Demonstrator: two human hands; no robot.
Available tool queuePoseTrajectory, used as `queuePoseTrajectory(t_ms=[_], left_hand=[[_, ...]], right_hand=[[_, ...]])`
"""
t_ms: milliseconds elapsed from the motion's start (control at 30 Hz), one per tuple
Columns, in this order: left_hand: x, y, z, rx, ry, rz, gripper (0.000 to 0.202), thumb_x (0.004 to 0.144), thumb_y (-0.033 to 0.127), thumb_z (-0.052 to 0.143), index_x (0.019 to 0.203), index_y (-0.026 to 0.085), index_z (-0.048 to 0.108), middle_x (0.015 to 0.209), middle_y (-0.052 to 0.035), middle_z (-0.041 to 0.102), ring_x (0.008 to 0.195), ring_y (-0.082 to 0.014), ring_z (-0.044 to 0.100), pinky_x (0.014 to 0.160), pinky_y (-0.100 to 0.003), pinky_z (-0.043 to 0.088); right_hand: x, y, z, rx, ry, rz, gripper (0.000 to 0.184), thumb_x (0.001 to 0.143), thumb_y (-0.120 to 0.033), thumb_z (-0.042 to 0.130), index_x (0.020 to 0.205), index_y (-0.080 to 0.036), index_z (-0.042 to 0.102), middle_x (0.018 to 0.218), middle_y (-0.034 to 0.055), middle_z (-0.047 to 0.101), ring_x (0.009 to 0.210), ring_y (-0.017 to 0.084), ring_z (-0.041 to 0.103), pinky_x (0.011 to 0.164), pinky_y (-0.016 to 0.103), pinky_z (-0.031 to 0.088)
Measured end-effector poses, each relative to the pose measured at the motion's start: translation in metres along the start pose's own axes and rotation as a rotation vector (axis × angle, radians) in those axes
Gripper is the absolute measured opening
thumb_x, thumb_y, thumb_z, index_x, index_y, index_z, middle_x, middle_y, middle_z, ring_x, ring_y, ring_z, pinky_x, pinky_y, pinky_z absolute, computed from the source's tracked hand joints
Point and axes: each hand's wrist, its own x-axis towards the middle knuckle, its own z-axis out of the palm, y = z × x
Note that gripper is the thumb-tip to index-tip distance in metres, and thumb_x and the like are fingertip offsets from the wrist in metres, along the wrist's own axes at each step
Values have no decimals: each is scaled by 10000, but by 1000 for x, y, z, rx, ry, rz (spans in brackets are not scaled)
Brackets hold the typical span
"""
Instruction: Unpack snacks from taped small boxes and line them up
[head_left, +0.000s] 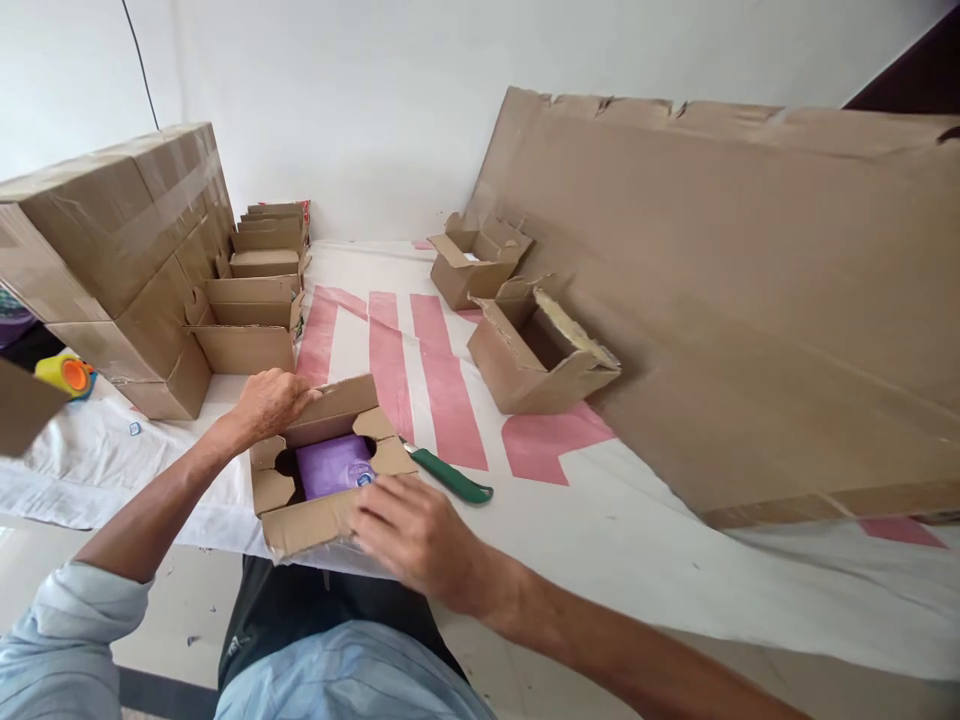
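Note:
A small open cardboard box point(300, 528) sits at the table's near edge, its flaps folded outward. Inside lies a purple packet point(330, 464) with a round clear-and-blue seal on it. My left hand point(274, 403) is closed over the box's far flap at the left corner. Just off the near right corner, my right hand point(420, 535) is slightly blurred, with its fingers curled together beside the near flap. Whatever its fingertips hold, if anything, is hidden. A green-handled knife point(454, 477) rests right of the box, its blade end close to the side flap.
Taped cartons point(120, 240) are stacked at left, beside a row of open boxes point(251, 325). A torn-edged open box point(517, 360) and another open box point(476, 265) stand before a large leaning cardboard sheet point(720, 300). Yellow tape point(64, 374) lies far left.

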Motion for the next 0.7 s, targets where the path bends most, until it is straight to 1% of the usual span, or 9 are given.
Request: queuePoseTrajectory(t_ms=[67, 133, 233, 333, 367, 433, 500, 567, 700], left_hand=[[-4, 1, 1, 40, 68, -22, 292, 1087, 419, 554, 1040, 209, 752, 898, -107, 765, 833, -272, 690, 670, -325, 356], [-9, 3, 3, 87, 146, 14, 219, 1067, 363, 609, 1165, 207, 727, 1035, -131, 770, 950, -292, 691, 742, -343, 408], [-17, 5, 7, 137, 193, 80, 184, 1073, 286, 582, 1071, 192, 740, 1107, -168, 751, 1060, -319, 669, 861, -396, 454], [-31, 3, 17, 69, 114, 38, 219, 1063, 355, 603, 1034, 194, 749, 1200, -173, 746, 1140, -342, 663, 938, -437, 483], [-37, 2, 21, 19, 61, 16, 243, 1043, 410, 637, 1093, 199, 746, 1253, -168, 740, 1175, -347, 662, 960, -444, 491], [-49, 0, 28, -83, -43, -25, 416, 987, 508, 702, 1285, 216, 696, 1380, -159, 708, 1265, -358, 646, 1013, -462, 498], [-60, 2, 33, -142, -91, -58, 601, 943, 536, 746, 1442, 234, 600, 1512, -170, 635, 1371, -374, 593, 1076, -498, 483], [-69, 7, 34, -137, -67, -107, 660, 921, 500, 771, 1487, 238, 555, 1592, -194, 557, 1438, -398, 533, 1113, -553, 460], [-79, 21, 36, -102, 34, -246, 554, 890, 352, 747, 1408, 220, 597, 1529, -198, 567, 1399, -413, 525, 1064, -596, 486]], right_hand=[[-10, -9, 6, 3, 2, -11, 81, 989, -168, 654, 953, -222, 701, 979, 77, 731, 857, 235, 632, 733, 382, 484], [-18, -11, 15, 0, -14, 23, 40, 952, -190, 708, 989, -203, 703, 1035, 95, 736, 870, 246, 637, 723, 389, 493], [-21, -6, 26, 1, -27, 66, 83, 928, -149, 707, 999, -191, 699, 1013, 95, 735, 867, 250, 649, 728, 389, 507], [-16, 0, 27, 29, -6, 57, 80, 962, -144, 655, 1011, -183, 705, 954, 83, 731, 849, 247, 658, 725, 390, 519], [-13, 1, 26, 47, 8, 48, 87, 984, -152, 635, 1019, -179, 709, 936, 79, 730, 838, 240, 661, 727, 386, 524], [-4, 4, 21, 75, 30, 43, 135, 1029, -165, 586, 1044, -168, 720, 933, 83, 732, 834, 227, 664, 752, 376, 534], [9, 8, 17, 76, 32, 61, 181, 1060, -186, 551, 1065, -160, 731, 978, 103, 742, 876, 233, 669, 805, 378, 539], [23, 15, 14, 72, -42, 103, 190, 1073, -221, 558, 1065, -159, 737, 1029, 118, 751, 943, 250, 679, 863, 389, 538], [43, 32, 12, 63, -401, 213, 238, 1094, -278, 568, 966, -173, 738, 995, 102, 761, 985, 252, 713, 889, 368, 527]])
